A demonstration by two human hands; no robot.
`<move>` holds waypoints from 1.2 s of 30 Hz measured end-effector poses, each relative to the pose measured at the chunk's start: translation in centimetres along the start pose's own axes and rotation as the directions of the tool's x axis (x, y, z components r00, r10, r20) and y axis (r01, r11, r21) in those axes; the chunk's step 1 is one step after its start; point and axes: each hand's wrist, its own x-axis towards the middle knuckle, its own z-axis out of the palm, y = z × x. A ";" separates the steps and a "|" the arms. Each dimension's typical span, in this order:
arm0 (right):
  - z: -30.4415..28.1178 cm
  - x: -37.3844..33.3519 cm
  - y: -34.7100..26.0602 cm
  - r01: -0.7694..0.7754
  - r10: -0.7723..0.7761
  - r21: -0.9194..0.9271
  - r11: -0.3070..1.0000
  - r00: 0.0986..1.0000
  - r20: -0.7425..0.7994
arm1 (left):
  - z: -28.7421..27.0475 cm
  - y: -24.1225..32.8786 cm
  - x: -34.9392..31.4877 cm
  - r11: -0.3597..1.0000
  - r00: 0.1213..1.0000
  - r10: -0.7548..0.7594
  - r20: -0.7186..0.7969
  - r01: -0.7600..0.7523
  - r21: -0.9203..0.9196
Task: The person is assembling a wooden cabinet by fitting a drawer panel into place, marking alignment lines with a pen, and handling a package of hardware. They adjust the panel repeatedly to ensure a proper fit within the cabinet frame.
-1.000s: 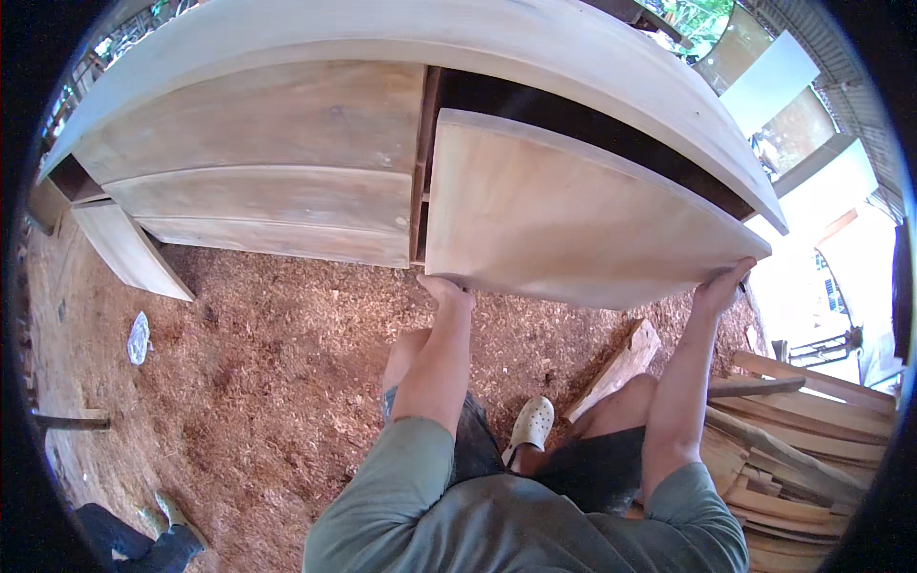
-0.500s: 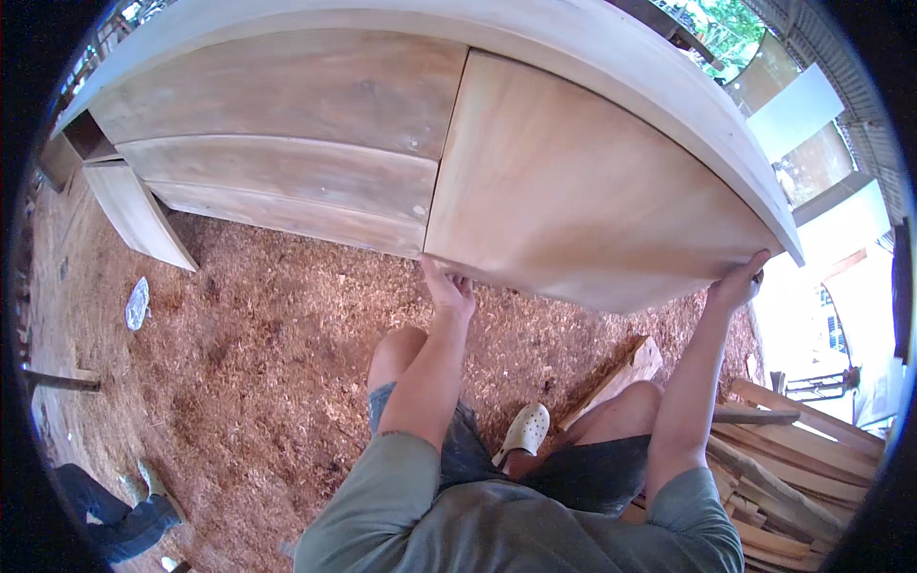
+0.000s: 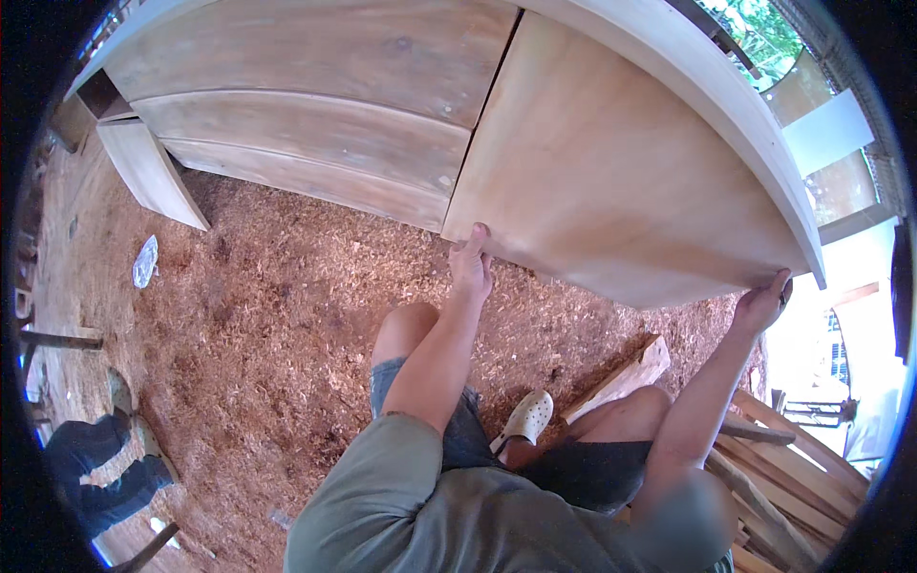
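Observation:
A pale wooden cabinet (image 3: 669,29) spans the top of the view. On its right side sits a broad door panel (image 3: 611,162), parted by a dark vertical gap from several stacked drawer fronts (image 3: 315,124). My left hand (image 3: 471,269) is closed at the panel's lower edge, just right of that gap, thumb on the front face and fingers curled below. At the panel's lower right corner, my right hand (image 3: 761,304) is closed the same way, its fingertips partly hidden.
Wood shavings (image 3: 277,315) cover the ground. Cut timber (image 3: 793,477) is piled at lower right, and a loose plank (image 3: 621,380) lies by my foot. A small panel (image 3: 153,172) leans at the cabinet's left end. A co-worker's legs (image 3: 110,468) show at lower left.
My left hand has shifted right along the panel's lower edge, away from the gap. My right hand stays at the corner. The view has shifted slightly, and the co-worker's legs have moved.

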 end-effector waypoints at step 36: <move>-4.5 -4.7 6.6 -0.259 0.271 -0.126 0.957 0.959 0.083 | -0.7 -2.8 0.2 0.876 0.988 -0.151 -0.040 0.153 0.458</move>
